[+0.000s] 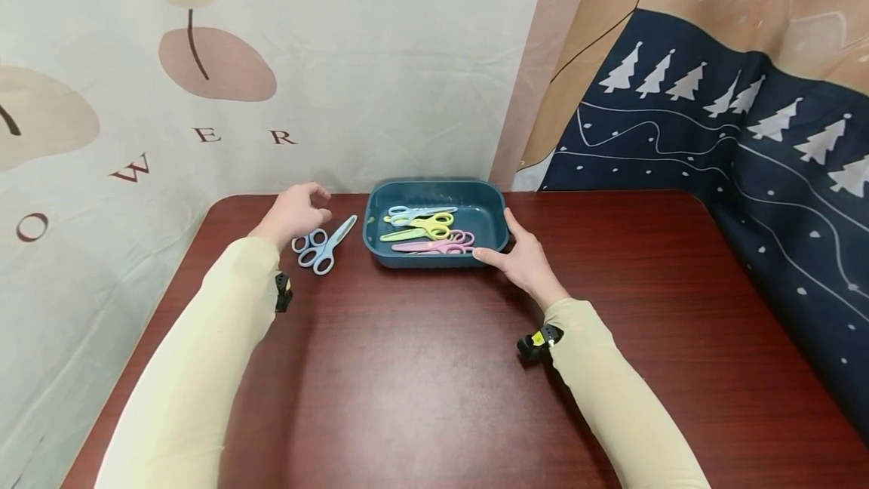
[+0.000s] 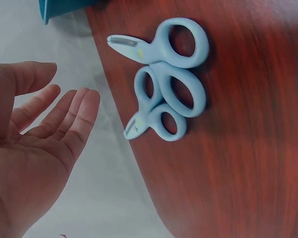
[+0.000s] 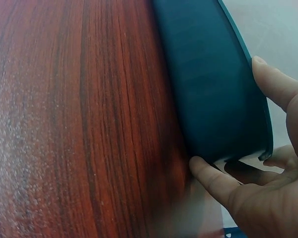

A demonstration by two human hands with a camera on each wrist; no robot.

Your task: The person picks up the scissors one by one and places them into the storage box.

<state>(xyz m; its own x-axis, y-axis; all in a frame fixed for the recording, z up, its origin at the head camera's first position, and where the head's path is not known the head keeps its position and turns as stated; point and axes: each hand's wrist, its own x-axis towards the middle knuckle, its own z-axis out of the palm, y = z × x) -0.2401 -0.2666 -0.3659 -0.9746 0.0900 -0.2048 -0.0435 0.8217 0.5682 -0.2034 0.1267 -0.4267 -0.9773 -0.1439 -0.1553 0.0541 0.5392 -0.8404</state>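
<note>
My left hand [image 1: 293, 215] hovers above the left part of the table, its fingers loosely bent and holding nothing. Below it lie two pairs of light blue scissors: a larger pair [image 2: 181, 62] and a smaller pair [image 2: 156, 118], their handles touching or overlapping in the left wrist view. A dark teal plastic bin [image 1: 434, 261] stands to their right. Inside it lie blue scissors [image 1: 424, 211], yellow-green scissors [image 1: 424, 229] and pink scissors [image 1: 434, 245]. My right hand [image 1: 521, 256] grips the bin's right front corner, thumb on the rim and fingers against the end wall.
The dark red wood-grain table [image 1: 407, 368] carries everything. Right behind the bin hangs a pale printed cloth [image 1: 380, 96] that meets the table's back edge. A navy cloth with white trees [image 1: 679, 127] hangs at the right.
</note>
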